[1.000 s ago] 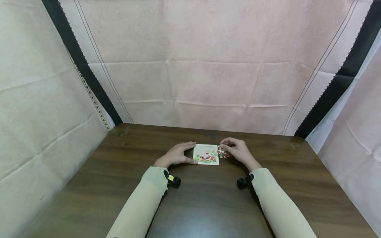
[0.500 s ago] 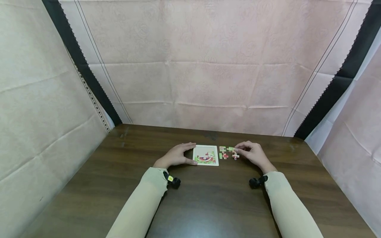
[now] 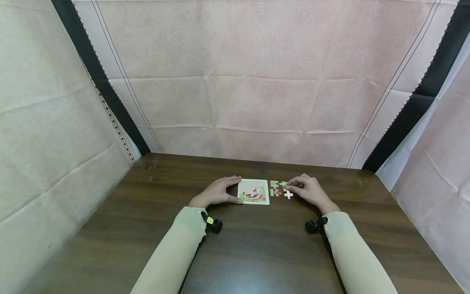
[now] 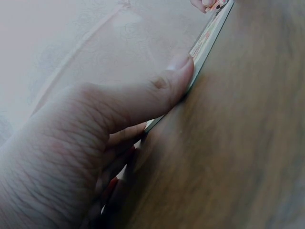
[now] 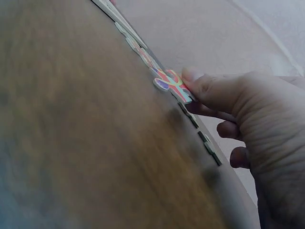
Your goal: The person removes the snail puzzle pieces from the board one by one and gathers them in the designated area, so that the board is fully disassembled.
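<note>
One puzzle piece (image 5: 172,85) was pinched by the right hand (image 3: 307,190) right of the puzzle tray (image 3: 253,181), other pieces (image 3: 278,192) lay between them, and the spread left hand (image 3: 216,191) touched the tray's left side.

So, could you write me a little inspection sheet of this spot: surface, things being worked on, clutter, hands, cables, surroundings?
Surface: brown wood-grain table, with a glossy reflection near the front.
Job's things: puzzle tray lying flat, pale above and pictured below; loose puzzle pieces to its right, exact count unclear because a hand covers part of them.
Clutter: nothing seen.
Left hand: touches the tray's left side with thumb and fingers.
Right hand: pinches one piece beside the loose ones.
Cables: nothing seen.
Surroundings: pale sheeting behind and at both sides, with dark bands at the corners.
</note>
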`<state>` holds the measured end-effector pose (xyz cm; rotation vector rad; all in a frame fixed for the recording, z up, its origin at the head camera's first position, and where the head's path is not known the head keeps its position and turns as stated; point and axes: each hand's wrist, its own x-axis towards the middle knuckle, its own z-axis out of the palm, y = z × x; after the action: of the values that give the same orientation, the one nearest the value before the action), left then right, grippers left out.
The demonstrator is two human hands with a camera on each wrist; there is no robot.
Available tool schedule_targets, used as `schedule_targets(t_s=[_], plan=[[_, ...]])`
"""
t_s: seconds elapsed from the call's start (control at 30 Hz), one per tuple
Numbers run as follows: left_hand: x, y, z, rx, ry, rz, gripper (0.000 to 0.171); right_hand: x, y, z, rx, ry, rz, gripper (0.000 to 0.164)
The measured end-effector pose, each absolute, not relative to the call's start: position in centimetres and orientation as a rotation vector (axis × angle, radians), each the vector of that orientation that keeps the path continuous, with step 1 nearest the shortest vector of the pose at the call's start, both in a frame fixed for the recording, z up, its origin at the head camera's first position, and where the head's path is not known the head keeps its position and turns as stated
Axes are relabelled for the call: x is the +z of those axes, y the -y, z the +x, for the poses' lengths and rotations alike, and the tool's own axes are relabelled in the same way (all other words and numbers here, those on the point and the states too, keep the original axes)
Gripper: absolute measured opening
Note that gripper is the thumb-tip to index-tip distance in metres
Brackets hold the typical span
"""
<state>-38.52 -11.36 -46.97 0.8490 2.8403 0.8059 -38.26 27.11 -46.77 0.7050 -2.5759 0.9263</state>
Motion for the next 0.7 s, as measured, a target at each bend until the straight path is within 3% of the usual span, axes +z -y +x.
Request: schedule_targets(t_s=[0.7], plan=[[-47.04, 11.33, -38.48, 0.815, -2.842, 0.866, 0.097, -46.64, -26.91, -38.19, 0.873, 2.622, 0.714, 0.007]])
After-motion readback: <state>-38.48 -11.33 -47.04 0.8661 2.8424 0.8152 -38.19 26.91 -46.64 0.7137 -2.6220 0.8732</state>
